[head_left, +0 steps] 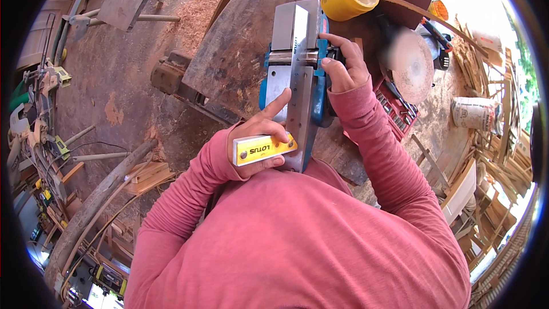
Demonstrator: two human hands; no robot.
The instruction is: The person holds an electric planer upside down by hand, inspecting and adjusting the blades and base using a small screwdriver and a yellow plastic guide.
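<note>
- The blue electric planer (320,94), lying sole-up, has its body mostly hidden under its grey metal base plates.
- The right hand (342,66) covers the planer's far side.
- A round blurred patch (409,64) cannot be identified.
- The red tray of sockets (397,115) is partly hidden by the pink sleeve.

The planer (294,63) has a smooth, shiny metal sole and blue plastic body; the square's handle (264,149) is glossy yellow plastic.

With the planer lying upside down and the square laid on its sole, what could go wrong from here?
1. The right hand grips the blue planer close to its cutter drum; a finger could slip onto the blades.
2. The left hand holds the yellow-handled square with one finger pressing the blade; if the square shifts, the check may be false.
3. The planer lies near the worktop's edge and might tip off.
</note>
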